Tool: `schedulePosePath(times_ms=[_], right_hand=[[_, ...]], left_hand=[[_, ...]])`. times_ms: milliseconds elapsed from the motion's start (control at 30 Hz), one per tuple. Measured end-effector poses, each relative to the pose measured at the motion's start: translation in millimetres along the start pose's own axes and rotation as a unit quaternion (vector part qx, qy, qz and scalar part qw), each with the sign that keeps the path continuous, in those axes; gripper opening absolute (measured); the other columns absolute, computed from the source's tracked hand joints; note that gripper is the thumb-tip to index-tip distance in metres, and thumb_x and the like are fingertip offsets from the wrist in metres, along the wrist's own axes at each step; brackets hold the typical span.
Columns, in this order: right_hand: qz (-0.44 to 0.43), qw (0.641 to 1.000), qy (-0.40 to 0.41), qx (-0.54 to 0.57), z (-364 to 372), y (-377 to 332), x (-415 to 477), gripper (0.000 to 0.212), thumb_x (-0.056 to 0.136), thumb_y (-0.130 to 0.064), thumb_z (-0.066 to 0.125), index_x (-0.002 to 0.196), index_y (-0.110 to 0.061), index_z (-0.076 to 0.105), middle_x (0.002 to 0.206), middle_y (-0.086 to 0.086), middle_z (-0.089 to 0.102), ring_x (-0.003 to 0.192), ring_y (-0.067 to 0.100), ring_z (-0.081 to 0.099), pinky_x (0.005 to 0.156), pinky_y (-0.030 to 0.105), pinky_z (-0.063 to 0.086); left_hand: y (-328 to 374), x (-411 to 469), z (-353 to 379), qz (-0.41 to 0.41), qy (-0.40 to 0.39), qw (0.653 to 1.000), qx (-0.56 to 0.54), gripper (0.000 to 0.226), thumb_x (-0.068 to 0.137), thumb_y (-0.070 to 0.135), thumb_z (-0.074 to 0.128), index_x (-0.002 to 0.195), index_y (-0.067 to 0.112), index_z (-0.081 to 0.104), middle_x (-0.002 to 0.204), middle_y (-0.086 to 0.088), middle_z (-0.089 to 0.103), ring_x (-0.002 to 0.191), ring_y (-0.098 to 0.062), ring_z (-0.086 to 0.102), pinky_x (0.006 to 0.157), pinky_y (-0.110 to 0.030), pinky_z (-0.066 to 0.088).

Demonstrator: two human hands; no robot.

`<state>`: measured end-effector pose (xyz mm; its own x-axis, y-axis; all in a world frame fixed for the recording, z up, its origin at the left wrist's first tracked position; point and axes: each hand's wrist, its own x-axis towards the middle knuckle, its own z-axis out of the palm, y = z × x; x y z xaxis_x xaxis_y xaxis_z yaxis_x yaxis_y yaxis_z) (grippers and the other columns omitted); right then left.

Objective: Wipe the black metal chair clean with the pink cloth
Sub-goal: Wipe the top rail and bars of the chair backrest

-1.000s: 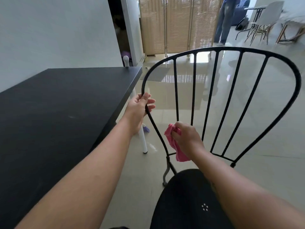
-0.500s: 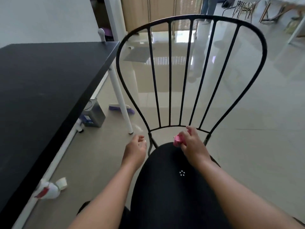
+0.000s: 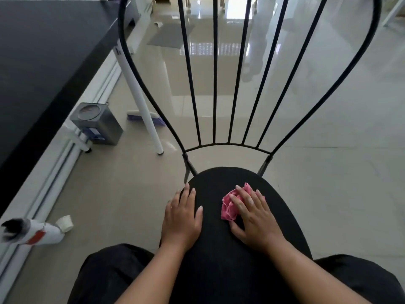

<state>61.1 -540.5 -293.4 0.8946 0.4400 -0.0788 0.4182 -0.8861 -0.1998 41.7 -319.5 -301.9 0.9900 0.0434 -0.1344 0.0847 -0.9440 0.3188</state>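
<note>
We see the right hand [image 3: 254,218] pressing the crumpled pink cloth [image 3: 228,209] flat onto the round seat of the black metal chair [image 3: 214,238], fingers straight and laid over the cloth, not curled round it. The left hand [image 3: 183,216] lies on the seat's left edge, fingers straight, holding nothing.

The risk we judge likeliest is the cloth slipping. It is bunched small and only pinned from above, so a quick stroke could leave it behind or push it off the rim. A bunched cloth also covers little, so patches may be missed on the dark seat, where dust is hard to see. Leaning hard on the seat could shift the light frame on the glossy beige tiled floor [image 3: 328,194], which looks slick.

The chair's thin back bars rise beyond the seat. To the left stands a black-topped table [image 3: 43,51] on a white tubular leg [image 3: 140,93], with a square grey metal tin [image 3: 98,123] beneath it and a white plastic bottle [image 3: 41,234] lying on its side nearer us
</note>
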Motion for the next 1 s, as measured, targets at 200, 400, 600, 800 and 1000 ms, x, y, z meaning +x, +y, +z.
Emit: schedulePosePath(times_ms=[200,400,600,800,1000], right_hand=[[-0.026,0.992,0.088,0.083,-8.3,5.9,-30.3,0.064,0.089,-0.056,0.047,0.146,-0.031,0.032,0.160,0.004,0.014,0.140,0.027,0.032,0.112,0.043,0.029],[0.093,0.993,0.013,0.078,-9.1,2.6,-17.8,0.071,0.091,-0.066,0.034,0.152,-0.040,0.006,0.162,-0.004,0.000,0.147,0.015,-0.012,0.119,0.038,-0.005],[0.012,0.999,-0.020,0.024,12.2,-20.2,-35.1,0.061,0.097,-0.059,0.028,0.150,-0.042,0.003,0.162,-0.003,0.001,0.148,0.017,-0.012,0.121,0.043,-0.001],[0.055,0.975,0.058,0.206,2.1,-3.5,-55.0,0.062,0.095,-0.059,0.032,0.151,-0.040,0.015,0.162,-0.001,0.011,0.148,0.015,-0.002,0.120,0.036,0.009],[0.191,0.972,0.058,0.122,-4.0,1.1,-43.2,0.053,0.095,-0.048,0.046,0.141,-0.021,0.044,0.132,0.001,0.049,0.126,0.023,0.035,0.105,0.041,0.029]], left_hand=[[8.6,-3.6,-6.6,0.063,-0.023,0.998,-0.018,0.056,0.101,0.042,0.036,0.153,0.026,0.024,0.163,0.008,0.013,0.149,-0.010,0.002,0.119,-0.040,-0.004],[-9.6,-30.5,1.2,0.062,-0.020,0.996,0.059,0.072,0.092,0.052,0.007,0.155,0.022,0.018,0.164,0.004,0.008,0.150,-0.015,0.001,0.119,-0.037,-0.003],[-12.3,-36.0,-1.4,0.055,-0.036,0.997,0.027,0.057,0.103,0.042,0.028,0.155,0.020,0.018,0.164,0.002,0.008,0.150,-0.017,-0.001,0.119,-0.037,-0.006],[6.9,-38.7,-8.9,0.121,-0.001,0.990,-0.071,0.071,0.093,0.060,0.021,0.149,0.019,0.037,0.156,0.000,0.034,0.146,-0.019,0.024,0.119,-0.037,0.011],[44.6,-24.3,-13.9,0.105,-0.097,0.983,-0.114,0.082,0.082,0.069,0.055,0.150,0.030,0.030,0.133,0.014,0.040,0.133,-0.016,0.023,0.109,-0.037,0.017]])
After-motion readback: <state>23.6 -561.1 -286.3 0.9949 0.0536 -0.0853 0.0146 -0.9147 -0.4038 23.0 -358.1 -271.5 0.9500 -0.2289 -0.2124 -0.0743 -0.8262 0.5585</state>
